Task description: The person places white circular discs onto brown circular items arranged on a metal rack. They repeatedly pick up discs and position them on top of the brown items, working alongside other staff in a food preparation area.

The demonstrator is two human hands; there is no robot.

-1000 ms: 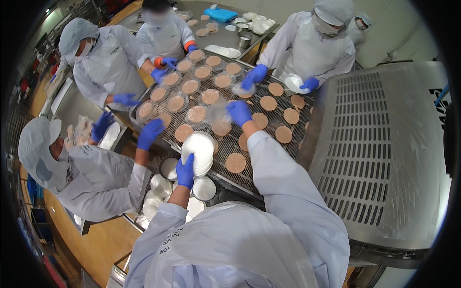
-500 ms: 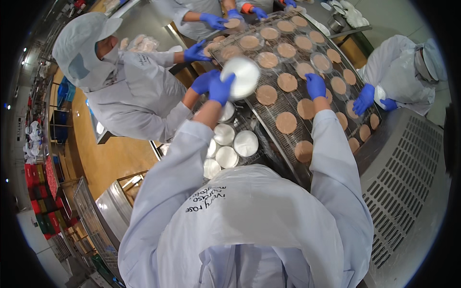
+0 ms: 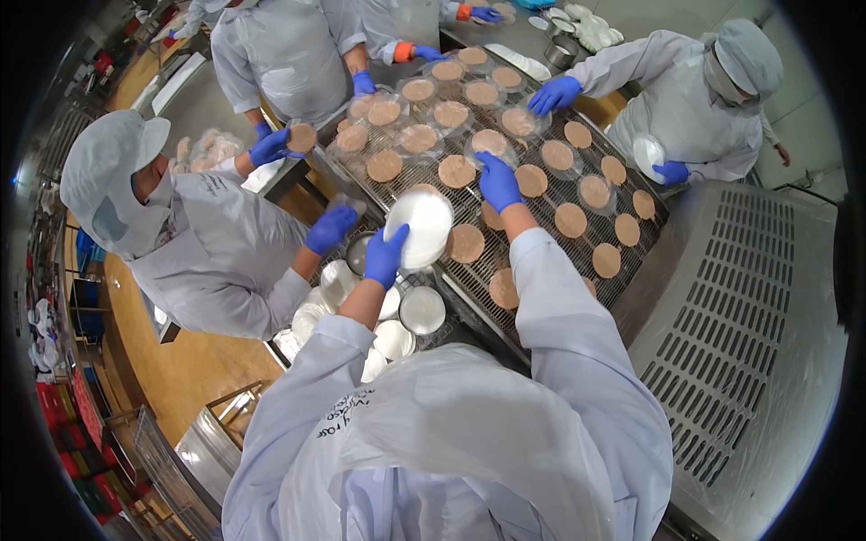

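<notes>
My left hand (image 3: 386, 259), in a blue glove, is closed on a stack of thin round white sheets (image 3: 424, 225), held up over the near left edge of the wire mesh belt (image 3: 541, 239). Flat round pinkish-brown patties (image 3: 570, 220) lie across that belt, several under clear round sheets. My right hand (image 3: 501, 185), also gloved, reaches over the mesh with fingers stretched out. Its fingertips touch the near edge of a patty (image 3: 488, 142) that has a clear round sheet on it.
Below my left hand, more white round stacks (image 3: 394, 338) and a round metal tin (image 3: 422, 309) stand on a dark rack. A co-worker at left holds a patty (image 3: 301, 137); another at right holds white sheets (image 3: 649, 155). A slotted metal cover (image 3: 731, 334) flanks the belt.
The view has shifted. My right hand has moved left across the belt to another patty. My left hand still holds the stack, now lower. The right co-worker reaches one hand onto the belt.
</notes>
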